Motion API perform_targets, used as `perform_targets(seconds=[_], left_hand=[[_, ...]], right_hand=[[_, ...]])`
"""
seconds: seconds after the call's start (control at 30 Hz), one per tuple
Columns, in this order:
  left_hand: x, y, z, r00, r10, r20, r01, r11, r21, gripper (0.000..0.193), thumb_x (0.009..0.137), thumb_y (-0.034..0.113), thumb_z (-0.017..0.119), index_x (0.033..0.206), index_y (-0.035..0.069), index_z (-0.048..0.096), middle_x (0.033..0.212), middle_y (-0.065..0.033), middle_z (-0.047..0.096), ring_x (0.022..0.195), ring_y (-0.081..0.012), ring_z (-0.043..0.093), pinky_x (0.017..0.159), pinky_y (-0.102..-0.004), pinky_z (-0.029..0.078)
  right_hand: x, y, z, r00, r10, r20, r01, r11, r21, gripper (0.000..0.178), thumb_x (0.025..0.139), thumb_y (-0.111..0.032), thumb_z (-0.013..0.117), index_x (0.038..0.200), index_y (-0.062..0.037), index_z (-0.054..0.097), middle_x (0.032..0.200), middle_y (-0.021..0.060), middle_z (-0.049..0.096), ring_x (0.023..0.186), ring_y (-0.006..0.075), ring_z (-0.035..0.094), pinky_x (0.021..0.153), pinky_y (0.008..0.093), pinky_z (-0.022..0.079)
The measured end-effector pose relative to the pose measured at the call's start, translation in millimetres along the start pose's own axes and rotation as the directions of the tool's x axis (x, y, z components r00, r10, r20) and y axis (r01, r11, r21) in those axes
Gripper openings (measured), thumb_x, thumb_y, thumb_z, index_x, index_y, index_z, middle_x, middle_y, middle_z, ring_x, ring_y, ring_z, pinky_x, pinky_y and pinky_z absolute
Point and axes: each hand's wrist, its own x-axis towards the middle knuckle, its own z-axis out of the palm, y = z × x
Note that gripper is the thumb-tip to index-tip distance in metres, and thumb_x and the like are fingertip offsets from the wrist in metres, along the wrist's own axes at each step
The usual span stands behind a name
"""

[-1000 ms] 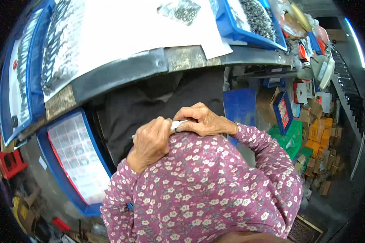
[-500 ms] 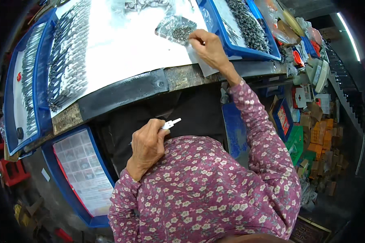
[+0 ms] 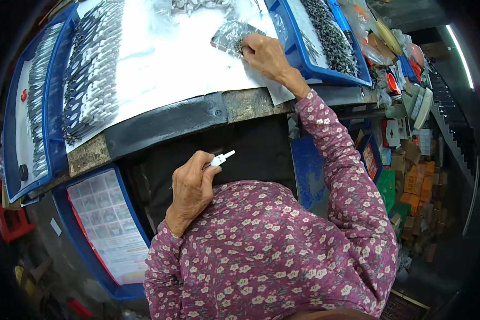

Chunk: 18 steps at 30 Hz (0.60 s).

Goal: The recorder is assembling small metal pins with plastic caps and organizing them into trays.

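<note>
Close to my body, below the bench edge, my left hand (image 3: 191, 184) is closed around a small white plastic part (image 3: 221, 158) with a narrow tip that sticks out past the thumb. Over the white bench sheet (image 3: 165, 64), my right hand (image 3: 266, 57) reaches into a clear plastic bag (image 3: 225, 36) of tiny dark metal pieces. Its fingers are bent and pressed together at the bag's right side; whatever is between them is hidden. Left of the sheet's middle lie long stacked rows of white-and-dark parts (image 3: 98, 69).
A blue tray (image 3: 50, 122) of slim metal parts stands at the far left, another blue tray (image 3: 328, 74) of dark small parts at the right. Loose grey-white parts (image 3: 202, 5) lie at the back. Below the bench, a blue bin (image 3: 90, 256) holds printed sheets.
My right hand has moved slightly left and farther into the bag, covering more of the metal pieces. The left hand still holds the white part, tilted a little more upward.
</note>
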Motion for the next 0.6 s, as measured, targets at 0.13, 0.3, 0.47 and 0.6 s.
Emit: perform_targets(seconds=[0.13, 0.3, 0.47, 0.6], left_hand=[[3.4, 9.3, -5.7, 0.996, -0.089, -0.021, 0.087, 0.992, -0.087, 0.006, 0.079, 0.003, 0.056, 0.083, 0.000, 0.053, 0.067, -0.0123, 0.057, 0.057, -0.0223, 0.058, 0.051, -0.0297, 0.043], [10.6, 15.6, -9.4, 0.989, -0.140, -0.038, 0.133, 0.980, -0.150, 0.008, 0.078, 0.003, 0.059, 0.083, -0.001, 0.055, 0.068, -0.0085, 0.058, 0.060, -0.0149, 0.058, 0.054, -0.0257, 0.044], [19.8, 20.0, -12.4, 0.958, -0.286, -0.008, 0.258, 0.877, -0.405, 0.008, 0.078, 0.000, 0.059, 0.086, -0.001, 0.057, 0.074, -0.0042, 0.060, 0.069, -0.0092, 0.057, 0.063, -0.0219, 0.045], [29.8, 22.7, -17.2, 0.937, -0.348, 0.042, 0.319, 0.799, -0.510, 0.009, 0.080, -0.001, 0.057, 0.089, -0.001, 0.055, 0.073, -0.0012, 0.058, 0.064, -0.0038, 0.051, 0.057, -0.0167, 0.040]], right_hand=[[-0.9, 4.4, -2.3, 0.998, 0.022, -0.061, -0.011, 0.986, 0.166, 0.012, 0.078, -0.010, 0.053, 0.078, 0.0001, 0.059, 0.063, 0.0134, 0.059, 0.052, 0.0247, 0.056, 0.051, 0.0340, 0.045], [-1.9, 9.4, -4.4, 0.996, 0.082, -0.025, -0.066, 0.922, 0.381, 0.016, 0.081, -0.012, 0.052, 0.076, 0.0024, 0.056, 0.061, 0.0060, 0.055, 0.051, 0.0131, 0.050, 0.050, 0.0286, 0.042], [-2.8, 10.1, -8.9, 0.996, 0.090, -0.013, -0.068, 0.827, 0.558, 0.017, 0.081, -0.013, 0.053, 0.074, 0.0020, 0.054, 0.061, 0.0001, 0.050, 0.054, 0.0067, 0.043, 0.048, 0.0240, 0.038], [-6.1, 11.1, -11.6, 0.988, 0.141, 0.059, -0.146, 0.749, 0.646, 0.018, 0.082, -0.015, 0.053, 0.073, 0.0006, 0.055, 0.061, -0.0021, 0.049, 0.056, 0.0048, 0.043, 0.049, 0.0221, 0.036]])
